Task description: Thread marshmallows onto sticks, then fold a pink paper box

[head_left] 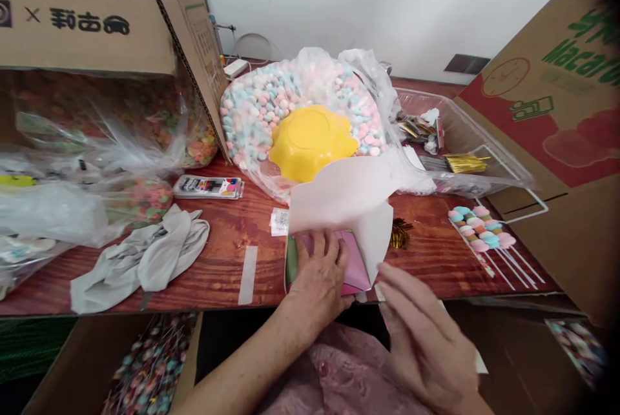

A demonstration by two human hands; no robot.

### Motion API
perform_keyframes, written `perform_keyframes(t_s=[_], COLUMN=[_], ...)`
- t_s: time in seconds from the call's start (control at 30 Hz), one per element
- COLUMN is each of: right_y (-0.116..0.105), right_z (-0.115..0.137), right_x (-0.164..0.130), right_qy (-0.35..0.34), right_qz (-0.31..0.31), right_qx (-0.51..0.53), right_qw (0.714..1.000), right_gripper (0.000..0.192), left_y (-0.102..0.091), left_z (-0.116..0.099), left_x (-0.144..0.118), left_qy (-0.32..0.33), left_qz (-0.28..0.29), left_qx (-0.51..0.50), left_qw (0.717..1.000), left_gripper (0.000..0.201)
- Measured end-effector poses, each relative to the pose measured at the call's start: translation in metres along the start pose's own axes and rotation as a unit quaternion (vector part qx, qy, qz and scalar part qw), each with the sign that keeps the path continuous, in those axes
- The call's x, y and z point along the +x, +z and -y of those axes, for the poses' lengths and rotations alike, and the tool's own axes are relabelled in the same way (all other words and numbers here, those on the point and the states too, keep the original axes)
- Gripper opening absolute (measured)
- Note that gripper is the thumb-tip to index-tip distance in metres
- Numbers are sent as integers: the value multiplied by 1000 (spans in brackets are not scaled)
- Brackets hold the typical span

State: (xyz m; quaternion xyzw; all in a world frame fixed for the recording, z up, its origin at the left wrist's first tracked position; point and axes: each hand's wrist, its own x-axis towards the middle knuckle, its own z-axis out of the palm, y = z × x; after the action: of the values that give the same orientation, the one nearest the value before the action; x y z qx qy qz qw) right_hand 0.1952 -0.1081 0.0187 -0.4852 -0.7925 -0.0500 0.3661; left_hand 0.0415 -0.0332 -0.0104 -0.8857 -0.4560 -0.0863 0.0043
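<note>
**A:** ok so what's laid out here, biggest stuff first?

**B:** A wooden table (232, 234) is seen with cardboard boxes either side – one tipped open at far left (97, 21), a printed one at right (557, 99). In the middle a big clear bag of pastel candies (256, 105) is parked, with a yellow bowl (310, 141) sitting on it. A clear plastic tray (465, 144) is set just right of the bag, gold twist ties inside. Grey cloth (145, 257) is dumped at front left.

**A:** and the hands?

**B:** A stack of pink paper sheets (356, 266) lies at the table's front edge, under a curled-up white sheet (349, 199). The left hand (317, 276) is pressed flat on the pink stack – fingers spread, nothing clamped. The right hand (426, 337) is held open just beside the stack's right corner, fingers loose and apart, gripping nothing; whether the fingertips touch the paper can't be told.

**A:** small bits?

**B:** Finished candy skewers (477, 228) are lined up at right, well apart from the hands. A marker pack (208, 187) is placed near the bag, and a gold foil scrap (401, 233) just past the white sheet.
</note>
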Motion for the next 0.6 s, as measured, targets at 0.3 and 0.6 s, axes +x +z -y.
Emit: perform_keyframes(t_s=[0.3, 0.6], right_y=[55, 80], right_z=[-11, -7], right_x=[10, 12], right_qy=[-27, -10], right_qz=[112, 219], right_qx=[50, -42], right_qw=[992, 975], right_gripper=[59, 60], left_y=[3, 38], left_z=[-13, -18], left_x=[-43, -49], left_qy=[-5, -20], left_qz=[-25, -23], left_qx=[75, 95], left_qw=[997, 995], left_gripper=[64, 79])
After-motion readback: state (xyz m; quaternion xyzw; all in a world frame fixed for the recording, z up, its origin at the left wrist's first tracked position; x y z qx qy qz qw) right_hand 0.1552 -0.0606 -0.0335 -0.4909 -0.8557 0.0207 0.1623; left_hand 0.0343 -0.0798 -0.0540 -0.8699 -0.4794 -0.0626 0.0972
